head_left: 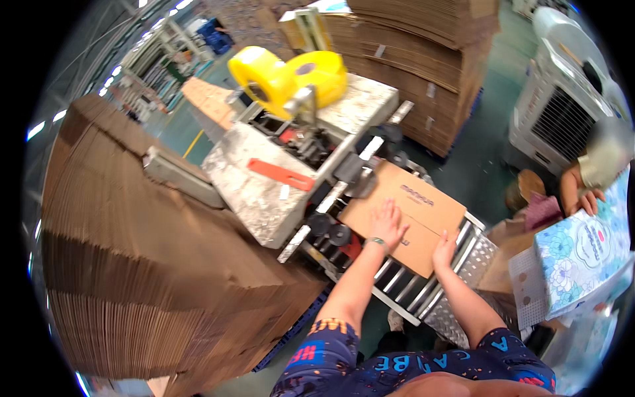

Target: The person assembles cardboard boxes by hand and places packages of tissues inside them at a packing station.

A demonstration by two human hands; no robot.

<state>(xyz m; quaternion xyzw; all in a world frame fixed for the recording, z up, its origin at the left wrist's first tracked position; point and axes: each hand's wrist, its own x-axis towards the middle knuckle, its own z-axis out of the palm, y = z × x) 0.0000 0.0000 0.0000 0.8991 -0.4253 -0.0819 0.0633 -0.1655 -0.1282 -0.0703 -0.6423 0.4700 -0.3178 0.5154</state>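
from here i see the brown cardboard carton [423, 205] lying on the roller conveyor [398, 283] beside the tape sealer [254, 188], beneath the person's left hand [389, 225], spread flat on top; the right hand [445, 251], apart from it, rests open-fingered against the carton's right edge.

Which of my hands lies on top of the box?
Your left hand, the one with a wristband, lies spread on top of the box; your right hand is against its right edge instead.

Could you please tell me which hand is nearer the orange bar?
Left hand, on the carton, lies right of the orange bar; right hand, at the carton's edge, lies farther right.
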